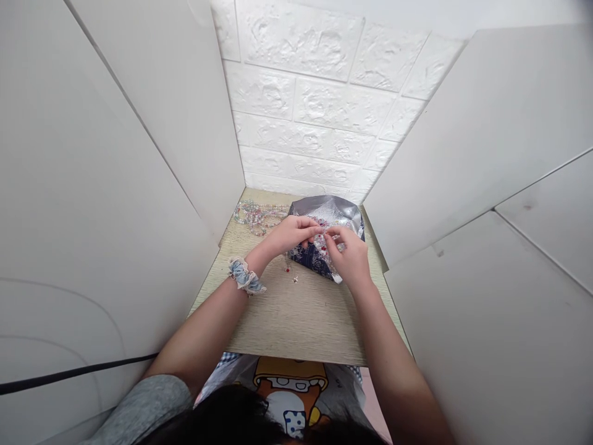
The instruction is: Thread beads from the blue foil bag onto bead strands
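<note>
Above an open bag with a silver lining and dark blue patterned outside, my two hands meet fingertip to fingertip. My left hand has its thumb and index finger pinched together, with a blue scrunchie round the wrist. My right hand is also pinched, just right of the left fingertips. What lies between the fingers is too small to make out. Clear and red beads show in the bag below them. Strands of multicoloured beads lie on the table left of the bag.
The small wooden table stands between white panels at left and right. A white brick-patterned wall rises behind it. A small metallic piece and a red bead lie in front of the bag.
</note>
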{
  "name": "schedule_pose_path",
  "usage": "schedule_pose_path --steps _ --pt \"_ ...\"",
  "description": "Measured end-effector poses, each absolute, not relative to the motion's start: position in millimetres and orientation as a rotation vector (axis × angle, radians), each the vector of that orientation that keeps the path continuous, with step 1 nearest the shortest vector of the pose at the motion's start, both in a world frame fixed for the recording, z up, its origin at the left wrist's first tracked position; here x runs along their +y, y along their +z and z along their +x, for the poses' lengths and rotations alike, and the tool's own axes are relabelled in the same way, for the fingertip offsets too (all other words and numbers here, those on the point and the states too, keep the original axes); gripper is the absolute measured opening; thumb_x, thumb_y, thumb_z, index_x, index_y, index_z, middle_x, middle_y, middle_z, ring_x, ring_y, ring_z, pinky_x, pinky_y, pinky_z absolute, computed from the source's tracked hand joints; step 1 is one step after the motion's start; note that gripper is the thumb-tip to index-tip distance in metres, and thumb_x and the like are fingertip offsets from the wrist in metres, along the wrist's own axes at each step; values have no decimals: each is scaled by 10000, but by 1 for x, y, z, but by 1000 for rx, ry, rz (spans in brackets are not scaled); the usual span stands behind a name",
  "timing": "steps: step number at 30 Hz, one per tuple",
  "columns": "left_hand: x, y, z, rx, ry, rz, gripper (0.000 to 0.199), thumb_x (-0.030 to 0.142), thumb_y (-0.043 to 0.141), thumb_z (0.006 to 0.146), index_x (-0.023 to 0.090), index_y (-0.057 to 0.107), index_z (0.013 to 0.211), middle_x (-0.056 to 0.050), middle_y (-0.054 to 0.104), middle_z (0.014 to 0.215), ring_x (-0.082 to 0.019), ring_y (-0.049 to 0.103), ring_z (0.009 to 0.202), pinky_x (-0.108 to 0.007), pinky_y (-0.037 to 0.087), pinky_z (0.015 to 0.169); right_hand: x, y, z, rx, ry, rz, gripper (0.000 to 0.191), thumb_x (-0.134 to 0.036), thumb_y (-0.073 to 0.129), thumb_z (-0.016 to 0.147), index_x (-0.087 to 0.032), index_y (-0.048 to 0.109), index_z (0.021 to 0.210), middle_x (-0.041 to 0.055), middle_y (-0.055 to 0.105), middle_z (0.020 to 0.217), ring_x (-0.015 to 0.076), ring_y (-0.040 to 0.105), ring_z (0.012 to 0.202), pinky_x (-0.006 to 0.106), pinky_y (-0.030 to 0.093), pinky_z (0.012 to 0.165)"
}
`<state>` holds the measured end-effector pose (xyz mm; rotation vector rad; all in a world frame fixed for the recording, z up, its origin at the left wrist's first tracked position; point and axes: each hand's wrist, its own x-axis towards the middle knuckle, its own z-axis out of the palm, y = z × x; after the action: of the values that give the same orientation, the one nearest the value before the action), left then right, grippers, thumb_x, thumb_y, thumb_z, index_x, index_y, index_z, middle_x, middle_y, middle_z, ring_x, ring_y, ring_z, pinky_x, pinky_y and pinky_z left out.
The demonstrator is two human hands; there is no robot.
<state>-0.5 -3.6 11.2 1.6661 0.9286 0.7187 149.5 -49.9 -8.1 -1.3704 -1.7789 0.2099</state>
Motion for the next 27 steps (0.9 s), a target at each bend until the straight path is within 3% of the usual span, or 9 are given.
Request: schedule_pose_path --steps 13,27 --pt "-3 8 -1 961 698 1810 309 397 494 693 141 655 756 -1 587 608 -74 474 540 -184 363 512 -48 -11 150 -1817 176 -1374 165 -303 419 785 -210 553 807 17 600 784 124 534 607 259 419 600" --pt "-4 10 -4 986 675 1907 332 425 480 695 150 659 749 8 566 600 -79 464 562 -182 339 520 -49 -10 151 -1837 162 -1353 130 -260 437 780 -213 549 824 -7 601 802 103 538 609 238 414 616"
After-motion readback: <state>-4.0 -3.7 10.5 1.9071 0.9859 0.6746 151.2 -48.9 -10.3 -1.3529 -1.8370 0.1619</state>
